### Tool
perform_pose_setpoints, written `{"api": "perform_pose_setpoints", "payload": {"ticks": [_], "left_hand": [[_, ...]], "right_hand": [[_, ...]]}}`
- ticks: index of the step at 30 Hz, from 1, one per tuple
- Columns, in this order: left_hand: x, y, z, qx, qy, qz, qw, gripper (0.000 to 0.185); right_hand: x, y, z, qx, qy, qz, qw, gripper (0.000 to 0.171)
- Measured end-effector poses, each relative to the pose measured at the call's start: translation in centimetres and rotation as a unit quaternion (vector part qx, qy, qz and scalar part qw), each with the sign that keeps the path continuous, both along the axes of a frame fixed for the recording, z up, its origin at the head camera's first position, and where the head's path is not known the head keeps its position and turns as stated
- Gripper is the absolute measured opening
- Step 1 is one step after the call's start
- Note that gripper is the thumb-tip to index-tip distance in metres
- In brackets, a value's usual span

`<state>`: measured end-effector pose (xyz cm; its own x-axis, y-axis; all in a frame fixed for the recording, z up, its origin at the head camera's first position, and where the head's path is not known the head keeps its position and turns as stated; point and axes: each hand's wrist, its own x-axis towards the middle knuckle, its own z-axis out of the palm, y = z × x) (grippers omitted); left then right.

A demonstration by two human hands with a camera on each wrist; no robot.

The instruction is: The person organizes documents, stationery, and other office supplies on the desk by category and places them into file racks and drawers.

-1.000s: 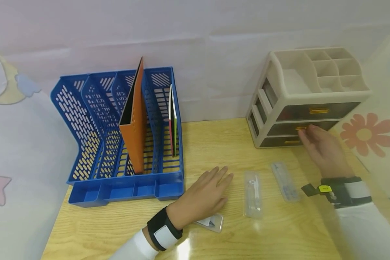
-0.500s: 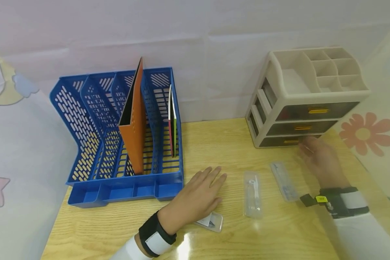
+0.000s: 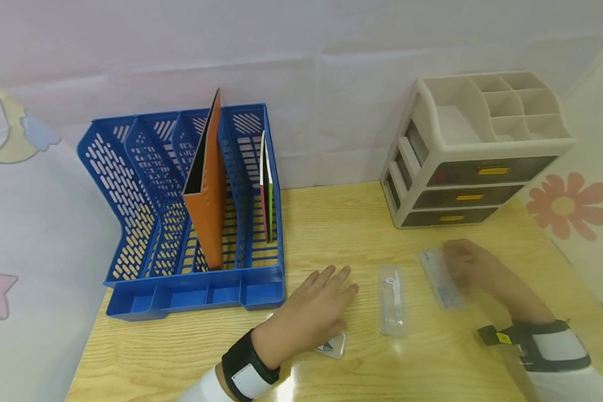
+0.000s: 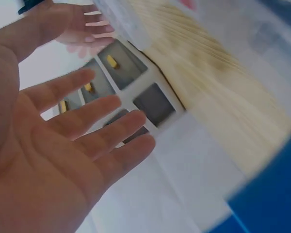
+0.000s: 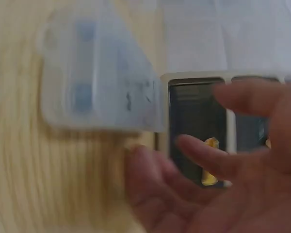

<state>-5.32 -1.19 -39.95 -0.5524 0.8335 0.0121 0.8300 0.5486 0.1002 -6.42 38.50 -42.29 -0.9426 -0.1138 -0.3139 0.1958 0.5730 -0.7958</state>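
Note:
My right hand point(image 3: 477, 273), blurred in the head view, is at the right side of a slim clear plastic case point(image 3: 438, 279) lying on the table. The right wrist view has that case point(image 5: 97, 82) beside the fingertips, with the thumb and fingers of my right hand point(image 5: 233, 165) spread apart. My left hand point(image 3: 306, 310) stays low over the table, palm down, fingers extended. Partly hidden under it is another clear case point(image 3: 335, 346). Between the hands lies a clear case point(image 3: 392, 301) with white slender tools inside.
A cream drawer unit point(image 3: 502, 148) with yellow handles stands at the back right, its drawers closed. On the left, a blue slatted file rack point(image 3: 196, 279) holds an orange folder point(image 3: 208, 218) and thin booklets point(image 3: 267, 206). A white sheet point(image 3: 331, 84) hangs behind.
My right hand has come down from the drawer unit's front, past the lowest drawer, to the right-hand case. My left hand has shifted only slightly.

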Motion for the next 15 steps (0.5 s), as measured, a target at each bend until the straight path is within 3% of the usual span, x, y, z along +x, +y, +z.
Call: {"api": "perform_pose_setpoints", "payload": {"ticks": [3,6,15], "left_hand": [[0.2,1.2,0.1,-0.023,0.012,-0.02,0.9995,0.067],[0.4,2.5,0.2,-0.032,0.024,-0.042,0.9983,0.069],[0.8,4.1,0.1,-0.027,0.048,-0.072,0.9958,0.067]], "right_hand": [[0.6,-1.7,0.6,0.134,0.015,0.052,0.99,0.066],[1.1,-3.0,0.7,0.201,0.032,0.072,0.976,0.075],[2.3,-4.9,0.2,0.217,0.075,0.083,0.97,0.076]]}}
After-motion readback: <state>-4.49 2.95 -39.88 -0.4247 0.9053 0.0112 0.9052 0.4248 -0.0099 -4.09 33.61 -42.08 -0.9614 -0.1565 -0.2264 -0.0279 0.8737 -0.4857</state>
